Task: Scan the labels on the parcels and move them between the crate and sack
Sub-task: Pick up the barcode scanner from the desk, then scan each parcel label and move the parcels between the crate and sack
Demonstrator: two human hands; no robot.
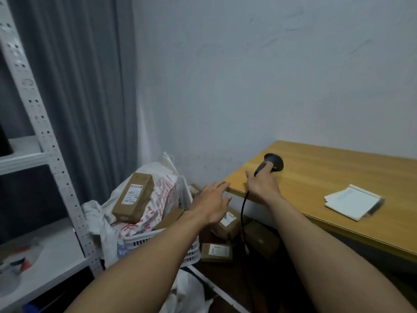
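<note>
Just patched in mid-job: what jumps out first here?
The right hand grips a black corded scanner at the corner of the yellow wooden table. The left hand, fingers straight, hovers beside the white plastic crate, where a long brown cardboard parcel lies atop a white printed sack.

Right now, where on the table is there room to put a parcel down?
The table is bare between the scanner and the papers. The crate is crowded with the sack and a parcel.

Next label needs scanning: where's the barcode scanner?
Head view, centre-right: the barcode scanner is gripped by the right hand at the left corner of the wooden table, right of the crate.
</note>
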